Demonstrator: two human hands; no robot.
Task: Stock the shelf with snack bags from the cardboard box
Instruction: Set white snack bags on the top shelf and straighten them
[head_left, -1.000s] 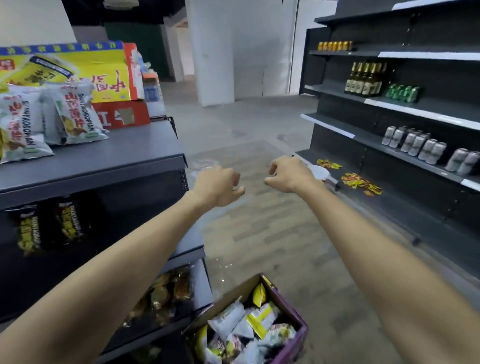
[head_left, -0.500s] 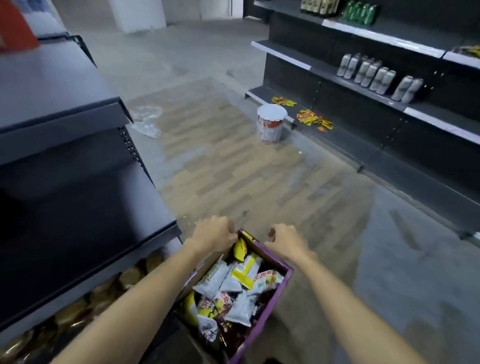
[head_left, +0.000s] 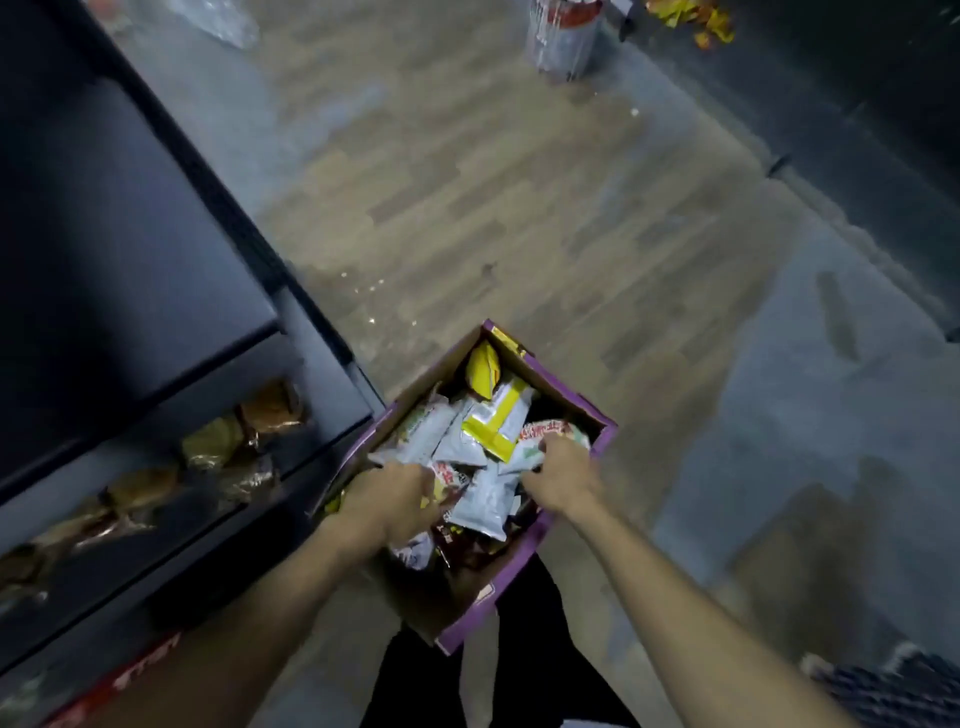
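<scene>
Head view: inside the cardboard box (head_left: 411, 592), right hand (head_left: 560, 475) pinches a white snack bag (head_left: 551, 434); left hand (head_left: 387, 496) sinks its fingers among others, grip unclear

- Left hand (head_left: 387, 499): bare forearm stretched forward and down, back of hand up, fingers curled under, their grip hidden.
- Right hand (head_left: 563, 475): arm extended alongside, fingers (head_left: 545, 449) curled onto a white, red-printed plastic snack bag (head_left: 555, 430).
</scene>
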